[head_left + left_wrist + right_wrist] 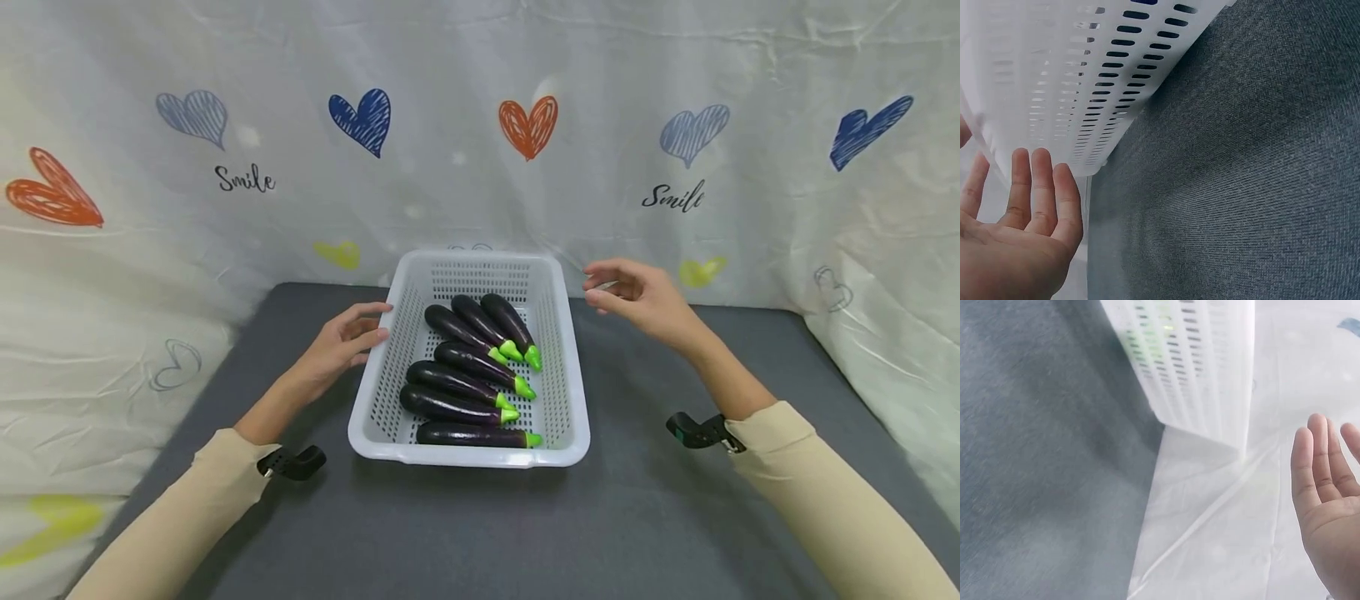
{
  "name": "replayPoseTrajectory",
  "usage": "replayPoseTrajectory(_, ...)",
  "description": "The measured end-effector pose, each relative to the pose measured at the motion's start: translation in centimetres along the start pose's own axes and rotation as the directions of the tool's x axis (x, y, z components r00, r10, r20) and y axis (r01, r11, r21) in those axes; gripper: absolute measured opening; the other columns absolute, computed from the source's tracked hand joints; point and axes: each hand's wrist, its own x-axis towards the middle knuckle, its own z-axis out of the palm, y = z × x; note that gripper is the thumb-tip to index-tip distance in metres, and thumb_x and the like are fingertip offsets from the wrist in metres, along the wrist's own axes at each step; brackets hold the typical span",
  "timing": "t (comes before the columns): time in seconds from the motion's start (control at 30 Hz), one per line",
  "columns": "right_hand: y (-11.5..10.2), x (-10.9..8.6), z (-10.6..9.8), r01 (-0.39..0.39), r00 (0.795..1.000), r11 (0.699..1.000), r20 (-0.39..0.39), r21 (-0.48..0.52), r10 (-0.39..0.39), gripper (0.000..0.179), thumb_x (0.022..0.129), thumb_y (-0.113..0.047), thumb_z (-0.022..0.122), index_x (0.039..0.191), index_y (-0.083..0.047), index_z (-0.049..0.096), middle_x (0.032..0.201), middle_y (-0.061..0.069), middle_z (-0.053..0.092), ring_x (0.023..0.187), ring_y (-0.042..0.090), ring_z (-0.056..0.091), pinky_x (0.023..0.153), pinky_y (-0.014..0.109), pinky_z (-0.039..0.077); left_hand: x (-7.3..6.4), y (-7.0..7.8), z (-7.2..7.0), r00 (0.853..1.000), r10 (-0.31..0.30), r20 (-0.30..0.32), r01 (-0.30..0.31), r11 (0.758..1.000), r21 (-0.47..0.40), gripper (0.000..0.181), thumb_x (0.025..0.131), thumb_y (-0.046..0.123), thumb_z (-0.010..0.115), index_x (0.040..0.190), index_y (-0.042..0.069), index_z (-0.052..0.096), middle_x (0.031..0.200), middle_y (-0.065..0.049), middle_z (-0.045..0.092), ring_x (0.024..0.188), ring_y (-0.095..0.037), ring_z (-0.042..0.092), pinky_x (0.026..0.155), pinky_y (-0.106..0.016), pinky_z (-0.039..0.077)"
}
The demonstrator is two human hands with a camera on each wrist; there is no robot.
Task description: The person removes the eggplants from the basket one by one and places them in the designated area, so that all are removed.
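A white perforated plastic basket [577,400] sits on the table in the head view, with several dark purple eggplants [450,381] inside, their green stem ends pointing right. At the basket's left rim is my left hand [341,346], its fingertips right at the edge. In the left wrist view the fingers of that hand [1029,225] extend along the basket's perforated outer wall [1104,81]. Off the far right corner, my right hand [637,300] is raised, apart from the basket and holding nothing. Its fingers look loosely extended in the right wrist view.
Dark grey cloth covers the table [480,533]. A pale sheet [465,200] printed with hearts and "Smile" hangs close behind the basket and along both sides. A black strap device [292,462] is worn on each wrist.
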Motion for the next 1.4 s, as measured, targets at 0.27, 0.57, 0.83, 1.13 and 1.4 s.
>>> replayPoseTrajectory(0.27,-1.6,3.1,1.6,0.003,0.998,1.000,0.058,0.025,-0.004,0.040,0.098,-0.012,0.071,0.136,-0.003,0.061,0.119,0.017,0.065,0.103,0.033,0.067,0.083,0.039,0.055,0.2,0.2,0.3,1.000,-0.017,-0.014,0.017,1.000,0.009,0.050,0.103,0.014,0.064,0.149,0.010,0.046,0.134,-0.022,0.051,0.111,-0.028,0.062,0.084,-0.041,0.056)
replayPoseTrajectory(0.57,-3.8,5.9,2.8,0.043,0.993,0.997,0.104,0.066,-0.050,0.040,0.096,-0.012,0.074,0.134,-0.007,0.063,0.120,0.011,0.067,0.103,0.027,0.068,0.086,0.040,0.054,0.1,0.1,0.3,0.998,-0.055,-0.011,0.056,0.998,0.016,0.051,0.103,0.018,0.064,0.150,0.011,0.044,0.138,-0.024,0.049,0.113,-0.027,0.060,0.086,-0.042,0.055)
replayPoseTrajectory(0.83,-4.6,7.4,3.8,0.069,0.992,0.994,0.098,0.083,-0.077,0.041,0.093,-0.007,0.076,0.132,-0.006,0.066,0.118,0.011,0.068,0.103,0.027,0.068,0.083,0.037,0.052,0.2,0.1,0.2,0.999,-0.046,0.004,0.046,0.999,0.012,0.052,0.104,0.018,0.063,0.151,0.013,0.043,0.139,-0.024,0.048,0.115,-0.028,0.059,0.088,-0.044,0.054)
replayPoseTrajectory(1.13,-5.2,9.3,5.5,0.078,0.989,0.987,0.112,0.140,-0.094,0.041,0.092,-0.005,0.077,0.132,-0.005,0.065,0.118,0.012,0.067,0.104,0.027,0.068,0.088,0.040,0.053,0.3,-0.1,0.0,0.999,-0.041,0.010,0.041,0.999,0.013,0.049,0.104,0.017,0.061,0.150,0.014,0.043,0.139,-0.025,0.049,0.115,-0.027,0.059,0.088,-0.045,0.054)
replayPoseTrajectory(1.4,-4.6,10.7,6.9,0.034,0.993,0.974,0.106,0.222,-0.059,0.041,0.092,-0.001,0.076,0.131,0.000,0.064,0.118,0.019,0.065,0.102,0.030,0.068,0.088,0.049,0.054,0.4,-0.1,0.1,0.999,-0.037,0.015,0.037,0.999,0.015,0.049,0.104,0.017,0.062,0.150,0.014,0.043,0.138,-0.025,0.049,0.114,-0.027,0.060,0.088,-0.045,0.054)
